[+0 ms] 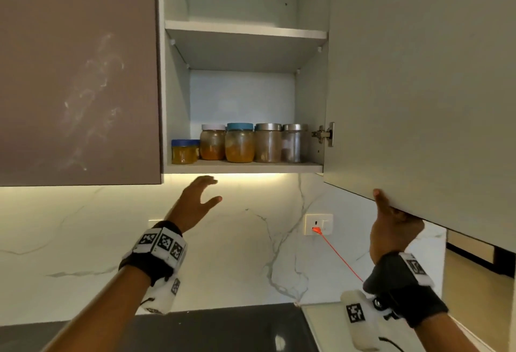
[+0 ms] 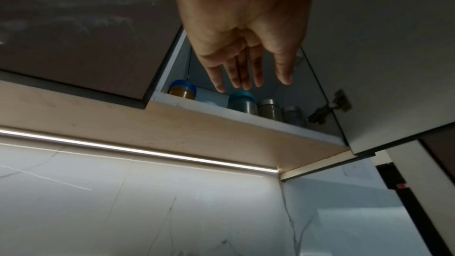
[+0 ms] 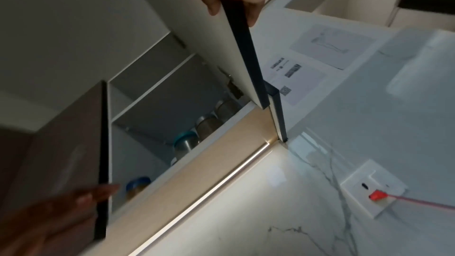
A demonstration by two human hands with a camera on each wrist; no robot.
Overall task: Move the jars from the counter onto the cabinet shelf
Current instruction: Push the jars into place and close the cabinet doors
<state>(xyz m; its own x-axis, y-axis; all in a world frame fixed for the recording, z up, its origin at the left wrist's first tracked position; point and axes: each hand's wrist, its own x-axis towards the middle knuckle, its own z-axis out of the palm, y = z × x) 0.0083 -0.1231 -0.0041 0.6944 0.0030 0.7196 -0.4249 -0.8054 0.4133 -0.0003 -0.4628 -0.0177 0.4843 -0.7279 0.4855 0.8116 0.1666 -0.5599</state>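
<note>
— What was seen of the jars?

— Five jars (image 1: 240,143) were lined up in a row on the bottom cabinet shelf (image 1: 243,167), close together. At the left end a short jar with a blue lid (image 1: 184,151) was filled with yellow-amber contents. Beside it a taller jar with a white lid (image 1: 212,142) and a jar with a teal lid (image 1: 239,142) were partly filled with orange-brown matter. Two jars with metal lids (image 1: 280,142) were placed at the right end, near the hinge (image 1: 324,134); their contents were darker and could not be made out.

— And the hands?

— The left hand (image 1: 198,202) was held just below the shelf's front edge, fingers spread apart and nothing gripped. The right hand (image 1: 391,223) was clamped on the lower edge of the open cabinet door (image 1: 418,86), thumb on the inner face and fingers behind.

— Anything else?

— A marble backsplash (image 1: 237,254), a wall socket (image 1: 319,224) with a red plug, and the dark desk (image 1: 223,329) below were noted.
</note>
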